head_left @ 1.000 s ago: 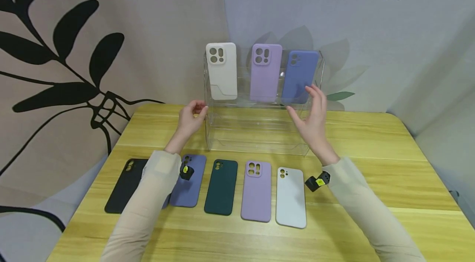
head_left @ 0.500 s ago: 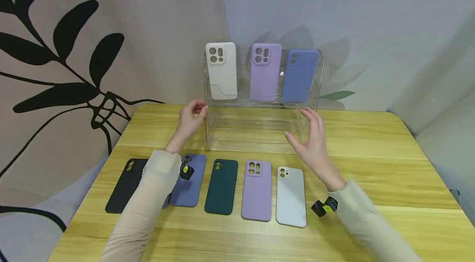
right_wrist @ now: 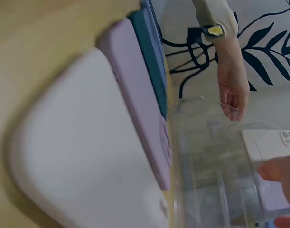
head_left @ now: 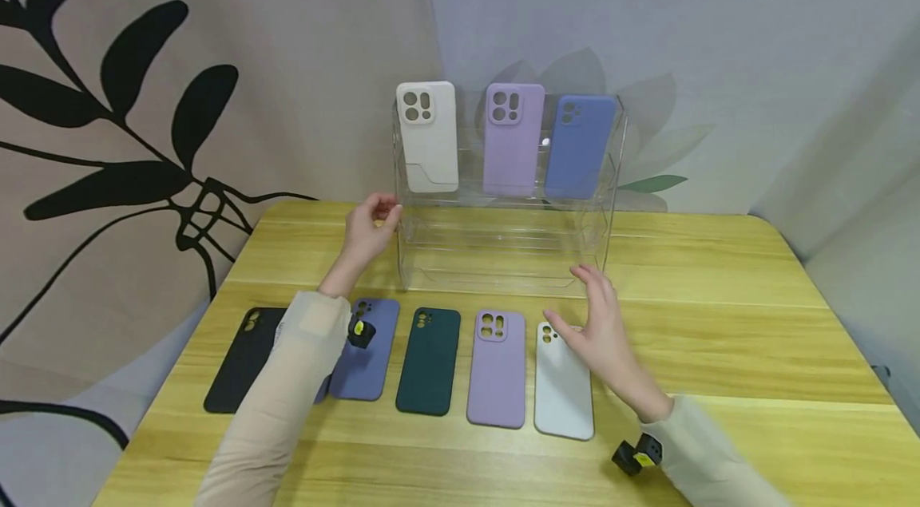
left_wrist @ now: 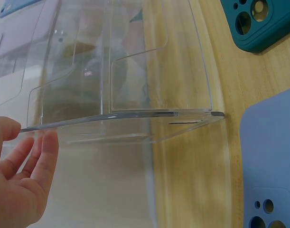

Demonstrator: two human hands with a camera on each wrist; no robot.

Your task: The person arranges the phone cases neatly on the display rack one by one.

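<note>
In the head view my left hand is at the left side of the clear stand; the left wrist view shows its thumb and fingers pinching the side panel's edge. My right hand, fingers spread and holding nothing, hovers over the upper end of a white phone case lying on the table. On the stand's top tier lean a white case, a purple case and a blue case.
Left of the white case on the table lie a purple case, a dark green case, a blue case and a black case. My left forearm partly covers another case. A patterned curtain hangs behind.
My right hand has come away from the blue case on the stand and moved down toward the white case on the table. My left hand has stayed at the stand's side.
</note>
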